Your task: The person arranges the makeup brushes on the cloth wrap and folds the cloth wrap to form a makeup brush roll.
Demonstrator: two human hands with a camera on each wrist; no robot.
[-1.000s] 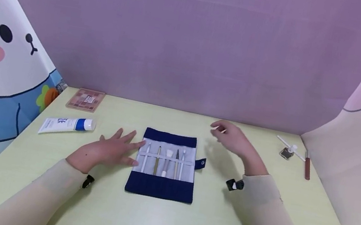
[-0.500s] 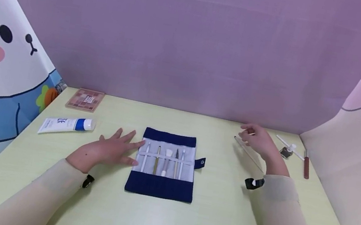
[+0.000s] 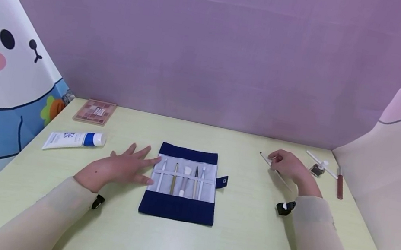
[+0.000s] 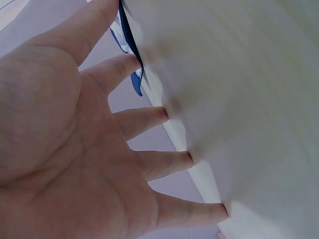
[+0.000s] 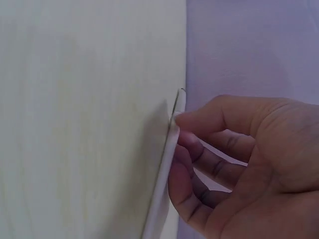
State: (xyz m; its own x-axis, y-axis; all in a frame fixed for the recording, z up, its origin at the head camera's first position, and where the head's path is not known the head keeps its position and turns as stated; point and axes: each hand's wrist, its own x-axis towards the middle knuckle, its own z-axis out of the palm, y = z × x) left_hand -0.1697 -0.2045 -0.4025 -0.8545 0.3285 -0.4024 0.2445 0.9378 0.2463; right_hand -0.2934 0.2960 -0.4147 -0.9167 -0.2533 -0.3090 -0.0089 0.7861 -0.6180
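Nearest the front edge of the bench [image 3: 204, 248], the left hand [image 3: 119, 167] lay flat with fingers spread, its fingertips touching the left edge of the open navy brush roll [image 3: 182, 183]. Toward the far right corner, the right hand [image 3: 290, 167] pinched a thin white makeup brush [image 3: 276, 170] lying low against the bench. It looked light, stiff and slippery, best held at mid-handle.

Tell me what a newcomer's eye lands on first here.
An unrolled navy brush roll lies mid-table with five slim tools under its strap. The left hand rests flat at its left edge, and the right hand pinches a thin white brush against the table on the right.
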